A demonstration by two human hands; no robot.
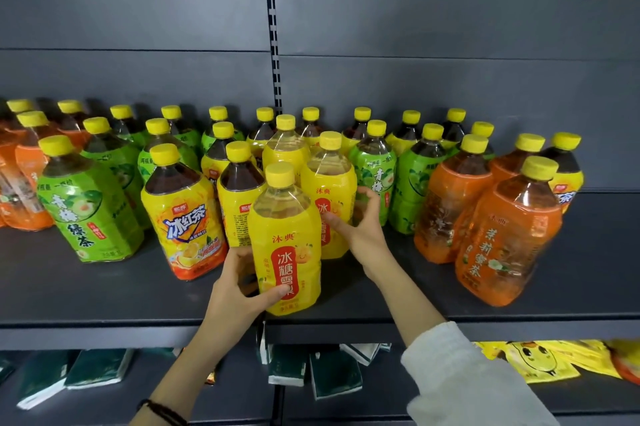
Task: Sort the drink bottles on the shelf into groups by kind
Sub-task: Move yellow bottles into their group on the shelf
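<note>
At the front edge of the shelf (104, 290) the left grip (242, 283) clasps the front pale bottle (285, 252) low down and the right grip (360, 224) curls round its twin (329, 183) behind, so a hasty pull may tip one against the crowded neighbours (239, 203).

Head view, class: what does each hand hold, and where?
Left hand grips the front pear bottle by its lower label; right hand grips the pear bottle behind at mid-label.
</note>
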